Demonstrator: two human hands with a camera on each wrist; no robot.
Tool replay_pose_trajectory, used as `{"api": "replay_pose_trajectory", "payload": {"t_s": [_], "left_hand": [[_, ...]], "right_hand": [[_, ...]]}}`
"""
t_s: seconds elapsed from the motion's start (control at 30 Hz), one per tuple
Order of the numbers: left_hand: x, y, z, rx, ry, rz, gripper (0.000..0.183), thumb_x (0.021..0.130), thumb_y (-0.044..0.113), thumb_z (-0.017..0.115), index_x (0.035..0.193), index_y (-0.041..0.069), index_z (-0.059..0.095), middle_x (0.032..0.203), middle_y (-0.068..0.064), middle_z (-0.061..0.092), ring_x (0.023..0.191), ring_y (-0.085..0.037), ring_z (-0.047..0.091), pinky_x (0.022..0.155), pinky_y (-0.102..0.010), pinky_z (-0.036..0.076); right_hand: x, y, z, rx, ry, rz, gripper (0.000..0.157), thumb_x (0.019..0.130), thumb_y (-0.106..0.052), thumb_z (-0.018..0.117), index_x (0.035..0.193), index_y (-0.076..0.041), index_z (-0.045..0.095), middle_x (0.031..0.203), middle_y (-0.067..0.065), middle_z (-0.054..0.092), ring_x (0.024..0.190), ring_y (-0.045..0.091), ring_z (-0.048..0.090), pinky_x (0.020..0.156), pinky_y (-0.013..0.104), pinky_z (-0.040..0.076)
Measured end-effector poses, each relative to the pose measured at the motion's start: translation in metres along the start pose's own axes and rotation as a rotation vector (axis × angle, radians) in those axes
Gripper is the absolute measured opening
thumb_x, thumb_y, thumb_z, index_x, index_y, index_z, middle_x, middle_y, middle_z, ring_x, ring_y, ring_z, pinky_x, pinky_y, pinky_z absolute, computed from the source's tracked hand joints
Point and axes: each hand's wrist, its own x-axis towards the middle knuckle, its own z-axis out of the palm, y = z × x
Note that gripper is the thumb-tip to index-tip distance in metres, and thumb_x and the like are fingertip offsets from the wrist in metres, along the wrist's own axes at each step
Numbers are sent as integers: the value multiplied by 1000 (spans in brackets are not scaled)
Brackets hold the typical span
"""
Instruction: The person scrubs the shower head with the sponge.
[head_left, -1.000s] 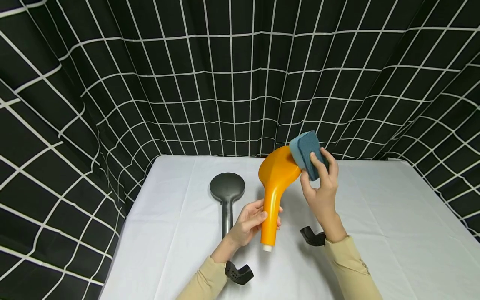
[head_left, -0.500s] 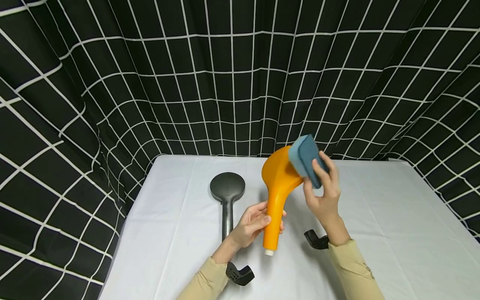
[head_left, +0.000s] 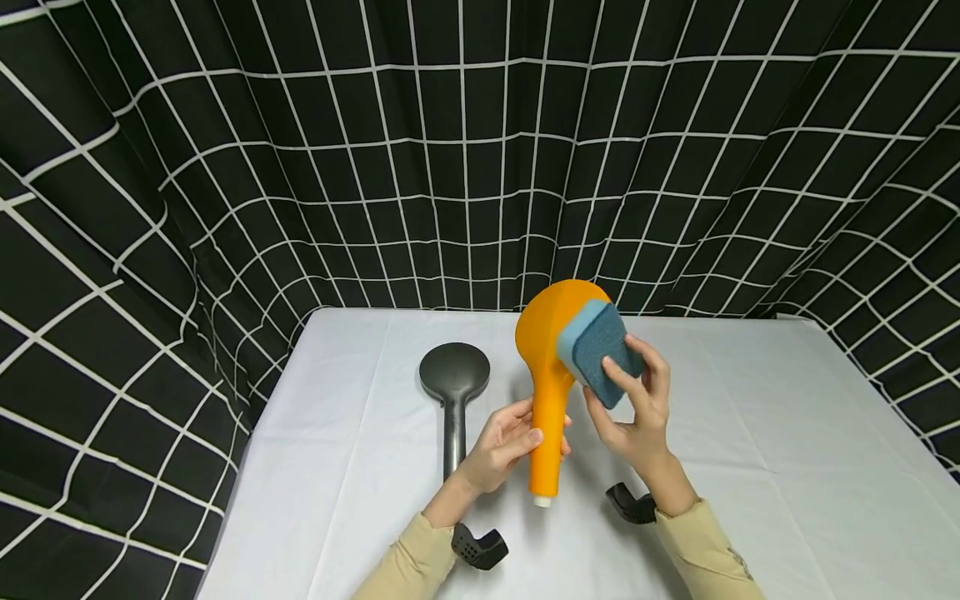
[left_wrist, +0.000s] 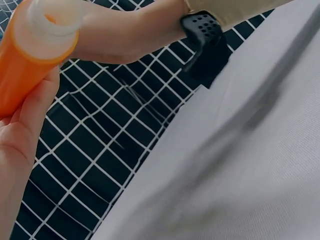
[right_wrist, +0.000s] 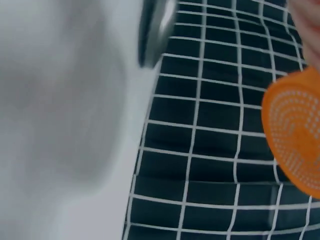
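Note:
An orange shower head is held up over the table, its white threaded end pointing down toward me. My left hand grips its handle, thumb across the front. In my right hand is a two-layer blue sponge, pinched between thumb and fingers. The sponge's lighter side lies against the right part of the shower head's back, covering some of it. From the right wrist view, the perforated spray face shows. To the left, a dark grey shower head lies on the table, its handle end hidden behind my left hand.
A white cloth covers the table. Black curtains with a white grid stand behind and at both sides. Black wrist mounts stick out from both wrists.
My right hand has slid the sponge down and leftward over the orange shower head's back. The orange head has turned so more of its back faces me. The grey one stays put.

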Motion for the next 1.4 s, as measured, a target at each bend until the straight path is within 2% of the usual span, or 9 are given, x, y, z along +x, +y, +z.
{"api": "replay_pose_trajectory", "payload": {"t_s": [0.07,0.17,0.3,0.43,0.6,0.8,0.97,1.2,1.4], "left_hand": [[0,0,-1,12,-15,2,41,95,-1,37,130,-20,29,113,-7,54,88,-18,61,82,-38,51],[-1,-1,0,32,-40,-9,39,95,-1,38,129,-20,31,111,-17,53,87,-23,60,82,-50,49],[-2,0,2,50,-55,-26,38,94,-3,39,128,-17,34,108,-38,47,85,-49,55,82,-59,44],[-1,3,3,76,-41,9,39,95,-1,40,131,-16,33,110,-44,41,87,-64,45,83,-61,42],[1,6,-1,115,-28,50,40,96,2,42,132,-15,32,111,-42,41,92,-62,46,82,-66,38],[0,5,-3,164,-78,-25,50,93,-11,39,140,-12,22,114,-42,41,97,-59,47,89,-59,40],[0,3,-2,211,-74,-32,53,91,-16,38,140,-12,21,120,-40,42,105,-55,46,94,-48,42],[0,2,-5,293,27,76,57,92,-12,42,143,-7,19,126,-37,41,108,-52,47,94,-45,43],[-1,5,-11,354,52,50,59,91,-12,42,143,-9,16,119,-39,42,94,-34,59,84,-36,50]], "right_hand": [[3,3,-1,22,12,43,34,85,-17,66,101,12,58,116,39,41,107,44,44,93,33,40],[13,7,-5,36,32,237,32,88,-8,60,110,15,53,122,37,40,116,37,41,96,33,37],[21,8,-9,18,15,449,35,89,3,50,122,14,47,128,28,42,116,25,41,93,27,38],[11,7,-6,63,35,377,36,89,-3,56,118,16,48,127,31,41,117,30,41,93,30,39],[-13,11,-6,180,71,245,42,83,-11,67,109,17,51,123,35,39,115,39,39,95,37,39],[-1,24,-16,100,75,494,36,90,-3,52,124,8,49,127,18,46,111,26,45,88,27,41],[17,25,-17,208,92,690,35,96,-8,43,131,-3,49,127,12,44,109,25,43,88,23,42],[-6,12,-16,355,166,715,36,96,-3,43,131,0,45,122,16,44,100,23,44,81,20,45],[-9,12,-23,303,162,743,34,96,-2,43,129,1,48,118,13,46,96,20,45,74,17,45]]}}
